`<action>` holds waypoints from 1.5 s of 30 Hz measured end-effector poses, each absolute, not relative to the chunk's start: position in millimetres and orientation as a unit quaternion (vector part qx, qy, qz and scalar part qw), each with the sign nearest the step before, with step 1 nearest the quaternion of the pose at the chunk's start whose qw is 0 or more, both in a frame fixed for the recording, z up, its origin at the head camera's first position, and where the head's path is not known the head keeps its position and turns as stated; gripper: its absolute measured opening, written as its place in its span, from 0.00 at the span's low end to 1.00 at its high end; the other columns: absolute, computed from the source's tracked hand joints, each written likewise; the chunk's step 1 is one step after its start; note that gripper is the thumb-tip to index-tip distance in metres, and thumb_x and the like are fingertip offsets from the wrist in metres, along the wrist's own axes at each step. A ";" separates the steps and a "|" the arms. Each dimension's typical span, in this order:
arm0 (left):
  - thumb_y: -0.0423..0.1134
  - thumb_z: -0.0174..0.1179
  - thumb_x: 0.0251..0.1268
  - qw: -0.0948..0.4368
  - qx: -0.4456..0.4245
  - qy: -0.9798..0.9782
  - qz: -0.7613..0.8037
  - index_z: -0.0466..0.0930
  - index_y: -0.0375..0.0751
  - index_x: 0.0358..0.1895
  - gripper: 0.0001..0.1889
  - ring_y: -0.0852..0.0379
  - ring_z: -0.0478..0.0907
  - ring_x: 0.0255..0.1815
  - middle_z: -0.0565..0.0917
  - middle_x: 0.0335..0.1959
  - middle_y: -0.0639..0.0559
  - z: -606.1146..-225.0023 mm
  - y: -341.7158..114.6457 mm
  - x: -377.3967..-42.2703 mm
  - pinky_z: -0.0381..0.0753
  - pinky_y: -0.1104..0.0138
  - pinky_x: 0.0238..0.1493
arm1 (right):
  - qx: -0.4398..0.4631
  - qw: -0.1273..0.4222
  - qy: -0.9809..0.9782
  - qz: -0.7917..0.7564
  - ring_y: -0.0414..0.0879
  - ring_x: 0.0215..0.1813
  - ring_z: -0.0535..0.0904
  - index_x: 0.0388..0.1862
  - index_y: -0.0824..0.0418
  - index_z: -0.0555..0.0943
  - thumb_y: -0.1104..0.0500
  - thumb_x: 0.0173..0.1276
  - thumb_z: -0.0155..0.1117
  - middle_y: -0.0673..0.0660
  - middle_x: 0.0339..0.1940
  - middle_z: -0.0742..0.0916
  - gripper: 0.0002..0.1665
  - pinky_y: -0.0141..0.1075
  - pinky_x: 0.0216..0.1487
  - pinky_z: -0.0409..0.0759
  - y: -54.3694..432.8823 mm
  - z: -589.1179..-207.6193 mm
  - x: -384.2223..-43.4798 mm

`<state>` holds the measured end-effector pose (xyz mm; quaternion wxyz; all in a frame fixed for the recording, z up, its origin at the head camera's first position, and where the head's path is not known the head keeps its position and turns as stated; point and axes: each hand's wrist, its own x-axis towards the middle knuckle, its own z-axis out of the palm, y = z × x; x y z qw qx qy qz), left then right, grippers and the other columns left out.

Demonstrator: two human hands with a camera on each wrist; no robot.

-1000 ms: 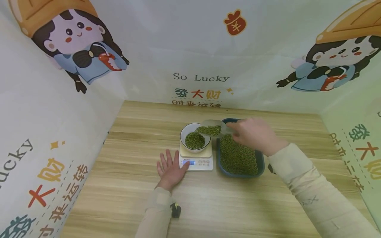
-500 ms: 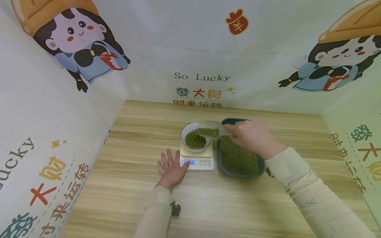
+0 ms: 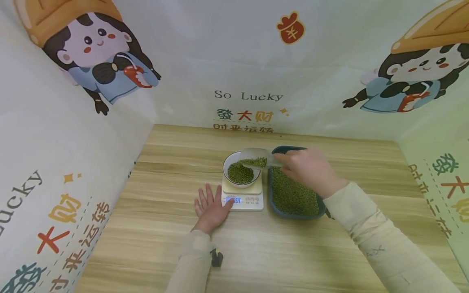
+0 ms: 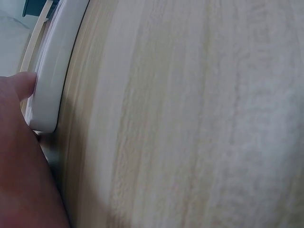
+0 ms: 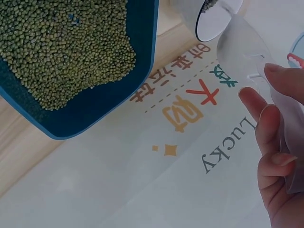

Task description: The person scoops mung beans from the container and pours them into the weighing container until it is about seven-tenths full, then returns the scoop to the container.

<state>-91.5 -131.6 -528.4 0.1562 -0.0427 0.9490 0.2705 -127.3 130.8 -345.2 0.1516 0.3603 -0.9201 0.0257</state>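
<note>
My right hand (image 3: pixel 311 169) grips the handle of a translucent plastic scoop (image 5: pixel 242 45), its fingers curled around it in the right wrist view. Mung beans (image 3: pixel 258 162) lie in the scoop, whose mouth tips over the right rim of a white, dark-rimmed bowl (image 3: pixel 239 185). A heap of mung beans (image 3: pixel 239 175) fills the bowl's lower part. Under the bowl is a white kitchen scale (image 3: pixel 253 206) with a lit display. Fingers spread, my left hand (image 3: pixel 211 209) lies beside the scale, its thumb touching the front left corner near the display, which it partly covers.
A dark blue tub (image 3: pixel 293 216) of mung beans stands right of the scale, below my right forearm. The wooden table (image 3: pixel 264 252) meets printed walls (image 3: pixel 190 73) at the back and both sides. A dark object (image 3: pixel 216 257) is at my left wrist.
The scoop has moved slightly left over the bowl, and its load of beans looks smaller. Digits on the scale display have changed. My left hand stays in place.
</note>
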 end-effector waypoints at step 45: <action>0.67 0.35 0.60 0.148 -0.048 0.949 0.274 0.39 0.49 0.71 0.41 0.44 0.14 0.65 0.25 0.69 0.43 -528.9 -132.2 -91.5 0.21 0.47 0.60 | 0.355 0.146 -0.923 0.024 0.43 0.22 0.78 0.48 0.55 0.80 0.58 0.52 0.67 0.50 0.29 0.85 0.21 0.36 0.16 0.72 131.0 -352.6 -127.5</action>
